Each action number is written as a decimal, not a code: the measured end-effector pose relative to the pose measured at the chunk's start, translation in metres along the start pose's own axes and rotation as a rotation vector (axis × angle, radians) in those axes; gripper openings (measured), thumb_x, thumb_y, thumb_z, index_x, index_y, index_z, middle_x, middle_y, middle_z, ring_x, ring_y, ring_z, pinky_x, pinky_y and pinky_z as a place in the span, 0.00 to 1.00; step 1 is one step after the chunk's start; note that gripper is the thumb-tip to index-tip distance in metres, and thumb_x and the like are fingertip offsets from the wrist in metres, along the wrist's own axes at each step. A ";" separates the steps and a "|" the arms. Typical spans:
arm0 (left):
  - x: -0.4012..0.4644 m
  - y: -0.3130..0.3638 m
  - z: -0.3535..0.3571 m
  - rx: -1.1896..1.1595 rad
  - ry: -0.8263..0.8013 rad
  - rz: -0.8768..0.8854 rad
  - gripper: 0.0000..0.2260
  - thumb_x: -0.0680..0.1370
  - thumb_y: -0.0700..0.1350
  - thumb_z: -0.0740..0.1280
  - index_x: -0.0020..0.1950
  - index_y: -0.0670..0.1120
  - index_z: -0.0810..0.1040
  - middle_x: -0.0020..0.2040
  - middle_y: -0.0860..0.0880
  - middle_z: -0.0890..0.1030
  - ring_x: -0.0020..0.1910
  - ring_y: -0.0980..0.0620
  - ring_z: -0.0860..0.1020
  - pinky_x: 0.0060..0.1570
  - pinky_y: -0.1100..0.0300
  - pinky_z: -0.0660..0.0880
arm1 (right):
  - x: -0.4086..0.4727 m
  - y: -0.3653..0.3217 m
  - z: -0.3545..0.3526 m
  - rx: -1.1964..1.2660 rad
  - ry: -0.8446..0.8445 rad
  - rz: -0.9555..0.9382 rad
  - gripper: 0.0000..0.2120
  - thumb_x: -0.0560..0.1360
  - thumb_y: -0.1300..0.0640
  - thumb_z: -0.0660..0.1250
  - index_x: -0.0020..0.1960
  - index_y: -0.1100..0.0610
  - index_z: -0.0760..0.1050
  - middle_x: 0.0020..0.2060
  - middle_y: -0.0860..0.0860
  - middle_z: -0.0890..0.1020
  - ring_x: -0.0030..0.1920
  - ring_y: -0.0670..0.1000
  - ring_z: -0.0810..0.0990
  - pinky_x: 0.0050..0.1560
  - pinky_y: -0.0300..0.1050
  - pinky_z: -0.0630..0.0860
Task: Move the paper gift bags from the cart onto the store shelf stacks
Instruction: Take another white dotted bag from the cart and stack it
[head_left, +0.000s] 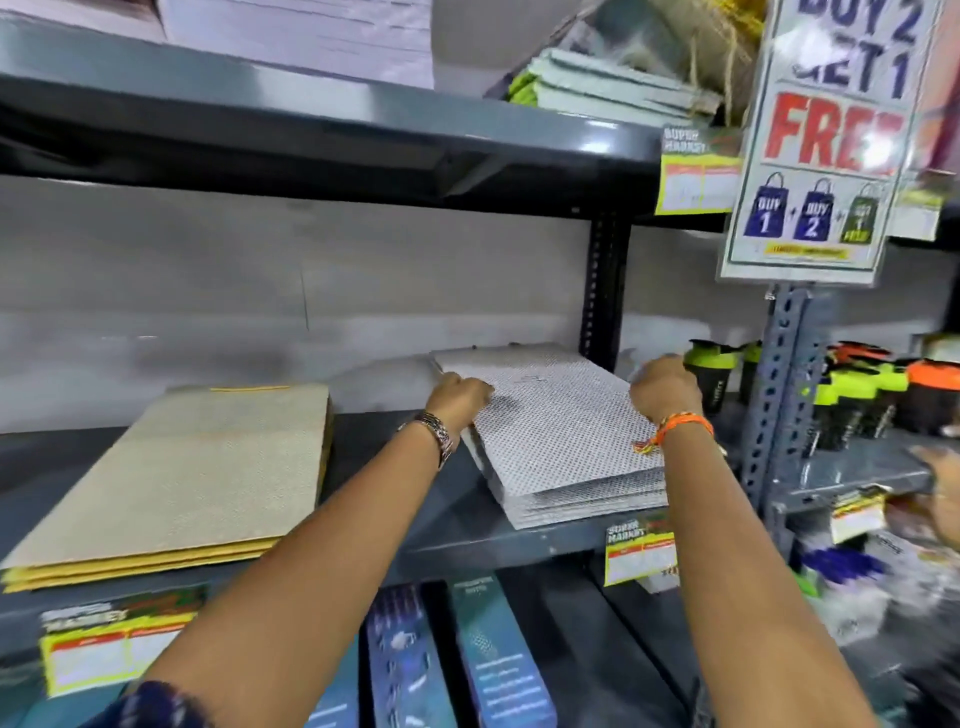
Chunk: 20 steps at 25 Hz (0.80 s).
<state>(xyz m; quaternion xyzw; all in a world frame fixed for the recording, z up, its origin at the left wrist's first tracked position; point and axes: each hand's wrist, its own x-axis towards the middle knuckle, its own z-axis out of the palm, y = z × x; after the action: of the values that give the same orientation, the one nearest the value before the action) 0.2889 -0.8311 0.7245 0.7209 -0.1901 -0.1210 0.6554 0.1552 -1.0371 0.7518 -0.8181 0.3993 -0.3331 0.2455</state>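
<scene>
Placement step: we see the left hand (460, 397) and right hand (665, 387), both curled closed, gripping the white dotted paper gift-bag stack (561, 441) at nine and three o'clock on the grey metal shelf (441, 530); squaring its edges likely comes next.

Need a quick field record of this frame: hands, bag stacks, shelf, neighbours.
left hand: closed, on the left edge of the white dotted bag stack
right hand: closed, at the stack's far right corner
white dotted bag stack: flat on the grey shelf, turned askew, near edges fanned
tan bag stack: flat, left of the white stack, apart from it, untouched
shaker bottles: on the next shelf bay to the right
promo sign: hangs top right, reads FREE
cart: not in view
</scene>
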 end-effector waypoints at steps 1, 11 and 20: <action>0.007 -0.003 0.009 0.038 -0.005 -0.015 0.28 0.77 0.42 0.67 0.74 0.36 0.64 0.70 0.42 0.72 0.67 0.45 0.72 0.61 0.58 0.69 | 0.009 0.008 0.005 -0.037 -0.021 -0.002 0.18 0.79 0.64 0.61 0.67 0.67 0.69 0.67 0.66 0.74 0.66 0.67 0.75 0.62 0.54 0.74; 0.029 -0.036 0.028 0.053 0.009 -0.180 0.26 0.81 0.46 0.64 0.76 0.39 0.65 0.76 0.42 0.68 0.74 0.43 0.67 0.64 0.55 0.66 | 0.034 0.041 0.034 -0.173 -0.382 -0.076 0.14 0.78 0.59 0.65 0.61 0.65 0.73 0.59 0.63 0.79 0.59 0.62 0.79 0.47 0.44 0.71; 0.026 -0.049 0.043 -0.187 0.001 -0.165 0.27 0.79 0.47 0.65 0.75 0.38 0.64 0.67 0.40 0.76 0.60 0.42 0.79 0.51 0.55 0.77 | 0.027 0.041 0.030 -0.210 -0.377 -0.095 0.16 0.77 0.65 0.64 0.64 0.68 0.72 0.63 0.64 0.77 0.61 0.62 0.78 0.51 0.46 0.76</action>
<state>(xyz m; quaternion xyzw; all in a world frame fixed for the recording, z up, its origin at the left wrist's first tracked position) 0.2993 -0.8775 0.6733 0.6701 -0.1175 -0.1913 0.7075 0.1694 -1.0777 0.7147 -0.9049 0.3401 -0.1419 0.2131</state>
